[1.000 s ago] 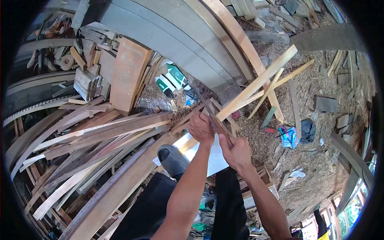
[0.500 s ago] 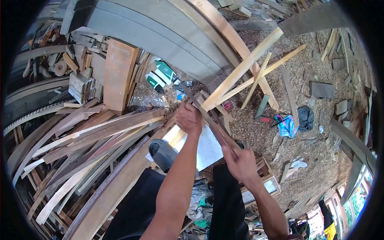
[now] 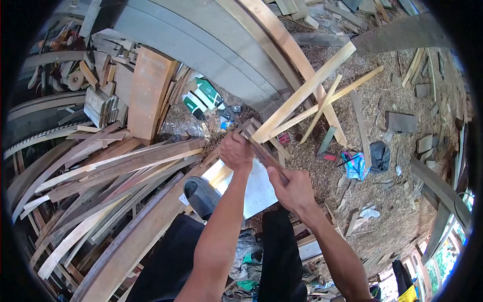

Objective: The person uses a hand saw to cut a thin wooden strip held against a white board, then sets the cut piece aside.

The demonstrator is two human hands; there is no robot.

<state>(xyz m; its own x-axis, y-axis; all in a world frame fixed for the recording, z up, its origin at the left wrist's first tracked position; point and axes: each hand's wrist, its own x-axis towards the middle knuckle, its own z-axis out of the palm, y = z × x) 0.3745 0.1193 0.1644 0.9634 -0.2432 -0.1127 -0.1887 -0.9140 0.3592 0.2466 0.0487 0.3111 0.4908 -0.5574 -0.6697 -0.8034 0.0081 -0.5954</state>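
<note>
My left hand point(image 3: 236, 151) is closed near the upper end of a long, narrow dark strip point(image 3: 260, 152), next to the end of a pale wooden stick point(image 3: 307, 90). Lower down and to the right, my right hand point(image 3: 293, 189) is wrapped round the same strip, its thumb along the top. The strip slants from upper left to lower right between the hands. What else my left fingers press on is hidden. Below the hands lies a white board point(image 3: 259, 194), beside a dark grey shoe point(image 3: 201, 195).
Long curved wood strips point(image 3: 126, 173) are piled at the left. An orange-brown board point(image 3: 147, 98) stands behind them, near green and white boxes point(image 3: 207, 93). Crossed sticks point(image 3: 347, 90) lean at the upper right. A colourful bag point(image 3: 354, 165) lies on the shavings-covered ground.
My right hand has moved up and left along the line of the strip, closer to my left hand. My left hand has barely moved. The view has shifted slightly.
</note>
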